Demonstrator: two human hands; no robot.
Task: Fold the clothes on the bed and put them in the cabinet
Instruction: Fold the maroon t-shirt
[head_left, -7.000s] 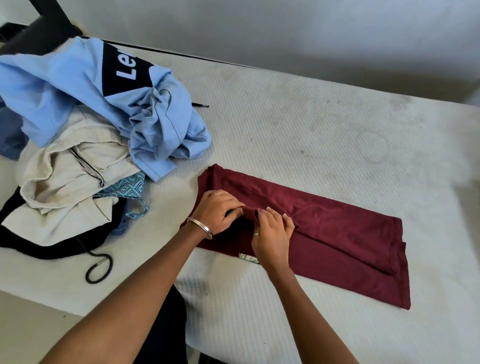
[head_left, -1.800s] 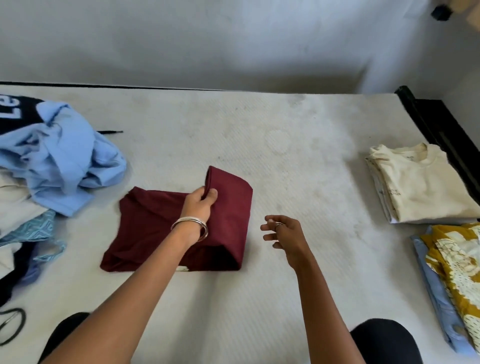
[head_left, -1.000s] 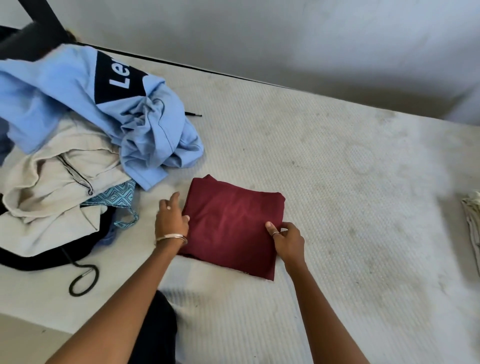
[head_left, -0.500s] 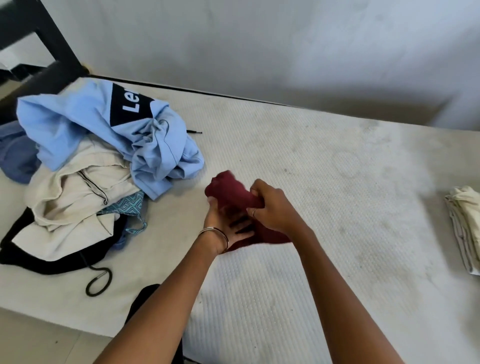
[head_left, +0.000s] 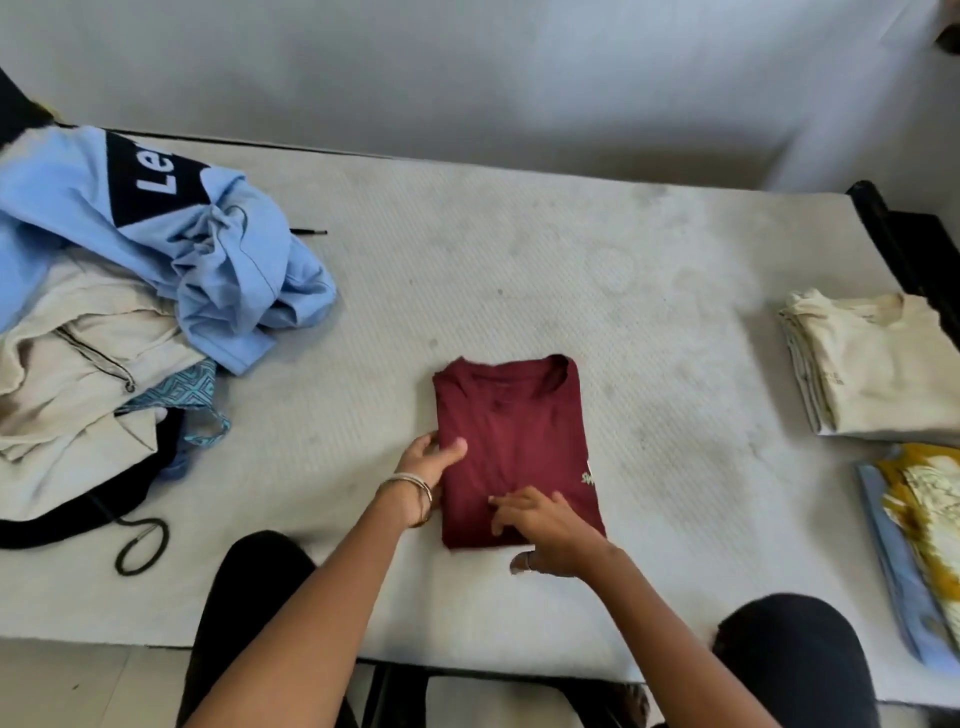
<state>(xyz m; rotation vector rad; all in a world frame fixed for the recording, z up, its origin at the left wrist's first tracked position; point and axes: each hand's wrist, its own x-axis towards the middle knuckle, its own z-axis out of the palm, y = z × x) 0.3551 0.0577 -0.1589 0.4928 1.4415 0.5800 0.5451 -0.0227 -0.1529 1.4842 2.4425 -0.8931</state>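
A maroon T-shirt (head_left: 511, 441) lies folded into a neat rectangle on the white mattress (head_left: 519, 249), its collar turned to the far side and a small print at its right edge. My left hand (head_left: 428, 460) grips the shirt's left edge, thumb on top. My right hand (head_left: 545, 530) pinches the near edge, with the fingers on the cloth and the thumb below it. An unfolded pile sits at the left: a light blue hoodie (head_left: 208, 249), a beige garment (head_left: 78, 364), a teal patterned piece (head_left: 192, 389) and a black garment (head_left: 78, 512).
A folded cream shirt (head_left: 878, 374) lies at the right. Nearer to me, a yellow patterned garment (head_left: 930, 514) rests on a folded blue one (head_left: 893, 571). A black bed frame (head_left: 904, 244) runs along the right edge. My knees (head_left: 795, 660) press against the near edge.
Half a second ago the maroon shirt was bunched up between both hands. Now it lies flat, collar side up, with each hand on an edge.
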